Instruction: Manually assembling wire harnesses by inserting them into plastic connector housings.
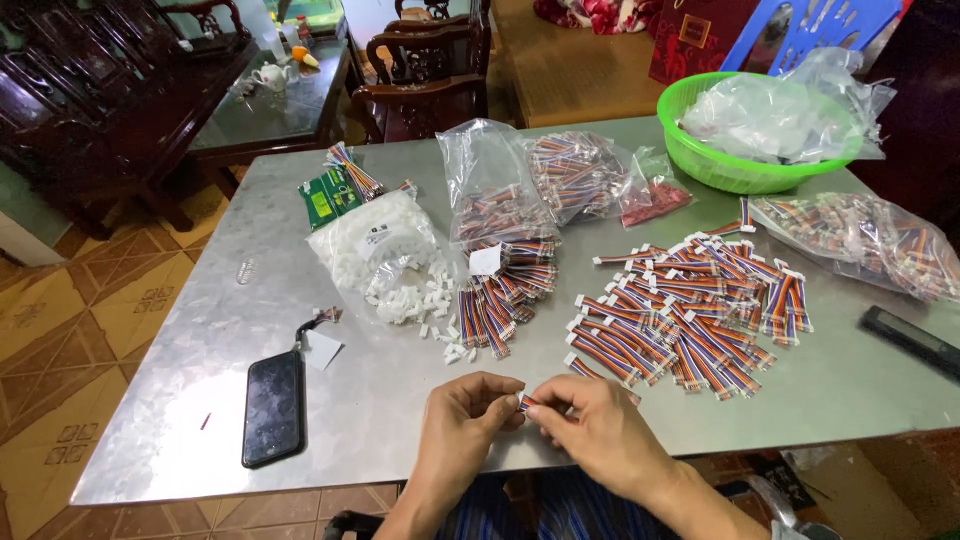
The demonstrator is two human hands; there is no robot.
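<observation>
My left hand (467, 412) and my right hand (592, 425) meet at the near edge of a metal table (200, 330). Between their fingertips they pinch a short multicoloured ribbon cable (524, 402) with a small white connector; most of it is hidden by the fingers. Just beyond my right hand lies a spread of finished cables with white plugs (690, 310). Loose cables (497, 310) spill from an open clear bag (500, 215) ahead of my left hand, beside a heap of small white connectors (410, 295).
A black phone (272, 407) lies face up at the left. A green basket (745, 170) with clear bags stands far right, more bagged cables (870, 235) beside it, a dark flat device (915, 340) at the right edge. Dark wooden chairs stand beyond the table.
</observation>
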